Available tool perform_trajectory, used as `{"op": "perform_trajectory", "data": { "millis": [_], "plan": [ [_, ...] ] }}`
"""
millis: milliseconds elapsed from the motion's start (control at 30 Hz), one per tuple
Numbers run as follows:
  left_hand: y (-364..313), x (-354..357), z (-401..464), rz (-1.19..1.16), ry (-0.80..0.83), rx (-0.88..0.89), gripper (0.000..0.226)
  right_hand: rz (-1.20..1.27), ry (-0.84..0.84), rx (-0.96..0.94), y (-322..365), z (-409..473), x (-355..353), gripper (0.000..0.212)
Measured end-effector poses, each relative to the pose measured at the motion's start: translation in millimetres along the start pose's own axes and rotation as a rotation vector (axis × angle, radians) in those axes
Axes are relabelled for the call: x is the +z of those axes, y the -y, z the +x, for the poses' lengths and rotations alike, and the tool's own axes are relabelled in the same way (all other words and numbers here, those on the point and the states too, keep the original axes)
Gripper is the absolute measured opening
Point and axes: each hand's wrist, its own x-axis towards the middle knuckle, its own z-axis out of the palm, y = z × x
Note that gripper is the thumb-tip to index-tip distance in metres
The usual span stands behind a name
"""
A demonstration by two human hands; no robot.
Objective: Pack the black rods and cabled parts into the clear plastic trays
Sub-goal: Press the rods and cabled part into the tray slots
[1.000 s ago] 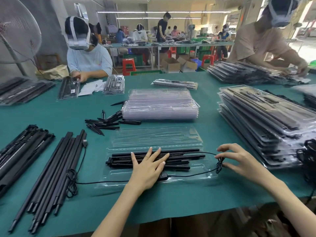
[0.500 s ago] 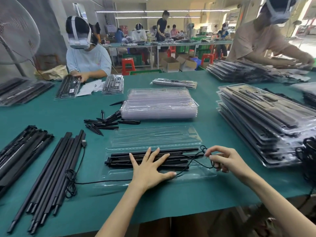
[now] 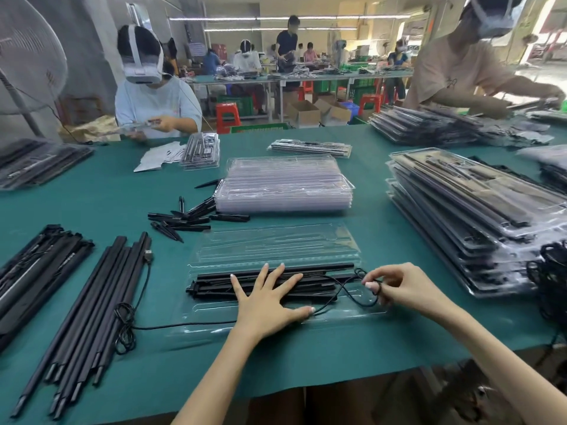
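On the green table (image 3: 92, 210) the open clear plastic tray (image 3: 276, 250) lay directly in front of the person, its near half holding a bundle of black rods (image 3: 214, 285). The left hand (image 3: 270, 299) lay flat on those rods with fingers straight and spread, pressing them down, as it had a second before; only the thumb had shifted, now touching the tray floor beside the thin black cable (image 3: 346, 289).

The right hand (image 3: 402, 286) had changed more. A second earlier it hovered at the tray's right end with fingers loosely arched over the cable's knot. It had since moved left toward the rods, and its thumb and forefinger now pinched the cable, the other fingers curled in. The cable, which had run as a wide flat loop along the tray's near and right edges, was now gathered into a small loose coil just right of the rod ends, trailing left under the left hand and out to the loose rod pile (image 3: 92, 308) on the near left.

Farther off, the stack of empty trays (image 3: 285, 185) and the short black spikes (image 3: 184, 219) sat unchanged, and the packed trays (image 3: 460, 210) stood stacked at the right.
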Motion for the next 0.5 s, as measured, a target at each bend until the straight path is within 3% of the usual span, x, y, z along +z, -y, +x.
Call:
{"op": "perform_trajectory", "data": {
  "millis": [167, 333, 400, 500],
  "plan": [
    [-2.7, -3.0, 2.9, 0.019, 0.046, -0.009, 0.076, -0.123, -0.139, -0.201, -2.8, 4.1, 0.7, 0.017],
    [-1.9, 3.6, 1.4, 0.083, 0.050, 0.011, 0.070, -0.365, 0.025, -0.574, 10.8, 5.6, -6.8, 0.023],
    [-2.0, 3.6, 3.1, 0.071, 0.061, -0.001, 0.069, -0.530, 0.010, -0.656, 16.9, 5.3, -7.1, 0.044],
    [-6.1, 6.2, 4.8, 0.044, 0.034, -0.034, 0.068, -0.637, -0.068, -0.762, 20.7, 3.5, 1.4, 0.046]
  ]
}}
